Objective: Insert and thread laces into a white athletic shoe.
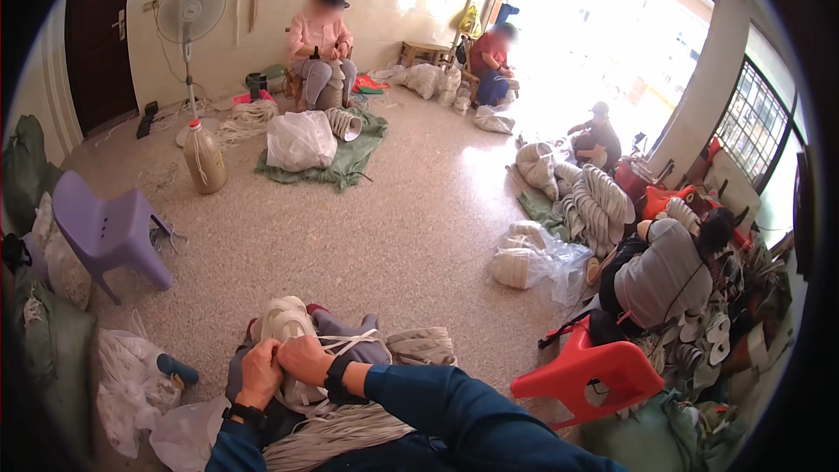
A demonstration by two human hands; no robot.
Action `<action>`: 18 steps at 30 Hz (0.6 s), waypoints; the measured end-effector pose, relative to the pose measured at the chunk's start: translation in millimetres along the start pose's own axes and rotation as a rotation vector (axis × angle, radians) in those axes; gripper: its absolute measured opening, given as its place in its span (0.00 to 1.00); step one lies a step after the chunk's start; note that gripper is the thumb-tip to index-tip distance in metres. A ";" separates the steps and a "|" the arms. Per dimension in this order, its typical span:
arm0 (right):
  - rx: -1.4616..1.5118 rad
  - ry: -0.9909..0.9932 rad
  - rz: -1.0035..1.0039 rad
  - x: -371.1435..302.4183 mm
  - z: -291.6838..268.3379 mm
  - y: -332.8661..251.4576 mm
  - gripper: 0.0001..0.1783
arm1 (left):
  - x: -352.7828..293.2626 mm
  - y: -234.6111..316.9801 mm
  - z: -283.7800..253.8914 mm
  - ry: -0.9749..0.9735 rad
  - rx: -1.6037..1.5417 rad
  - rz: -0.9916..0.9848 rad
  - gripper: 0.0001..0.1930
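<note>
Over my lap sits a cream shoe upper (287, 316), its near end hidden behind my hands. My left hand (260, 374) is closed in a pinch at that near end. Right beside it my right hand (304, 360) is closed too, the fingertips of both meeting. What they pinch is too small to make out. A flat white lace (354, 338) loops out past my right wrist. Across my lap lies a thick bundle of white laces (341, 439). Just beyond my right forearm is a stack of nested beige uppers (421, 346).
A purple chair (114, 223) stands left, a red plastic chair (585, 376) right. Clear bags (135, 385) and a blue cylinder (177, 370) lie by my left side. Other people sit working around the room, among piles of uppers (594, 205). A fan (188, 26) stands far left.
</note>
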State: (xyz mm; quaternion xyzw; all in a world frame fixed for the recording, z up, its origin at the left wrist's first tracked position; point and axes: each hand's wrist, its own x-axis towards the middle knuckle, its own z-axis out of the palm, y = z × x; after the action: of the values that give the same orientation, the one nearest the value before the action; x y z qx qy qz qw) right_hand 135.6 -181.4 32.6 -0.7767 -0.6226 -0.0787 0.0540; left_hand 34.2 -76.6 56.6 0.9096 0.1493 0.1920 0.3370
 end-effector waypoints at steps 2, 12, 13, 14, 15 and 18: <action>-0.011 -0.021 -0.047 1.8 -6.9 -1.1 0.06 | -1.2 -0.1 -3.3 0.033 -0.032 -0.003 0.04; 0.085 0.052 0.049 -5.5 -3.0 0.6 0.07 | 0.4 -10.7 0.3 -0.062 -0.177 -0.182 0.04; 0.104 0.044 0.062 -4.5 -3.2 -0.5 0.07 | -0.4 -10.8 -0.3 -0.056 -0.190 -0.186 0.04; 0.106 0.041 0.062 -3.5 -3.5 0.4 0.07 | -1.2 -11.9 0.2 -0.056 -0.191 -0.188 0.04; 0.126 0.029 0.017 -1.7 -4.0 2.8 0.06 | -1.8 -13.2 0.9 -0.044 -0.197 -0.176 0.04; 0.191 0.031 -0.030 -2.6 1.9 8.7 0.07 | -3.0 -16.5 3.5 -0.015 -0.221 -0.145 0.05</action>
State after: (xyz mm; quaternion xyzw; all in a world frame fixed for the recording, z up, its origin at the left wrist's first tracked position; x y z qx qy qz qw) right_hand 143.7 -185.5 30.4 -0.7573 -0.6380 -0.0318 0.1361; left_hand 30.8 -67.7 42.4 0.8550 0.1902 0.1756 0.4495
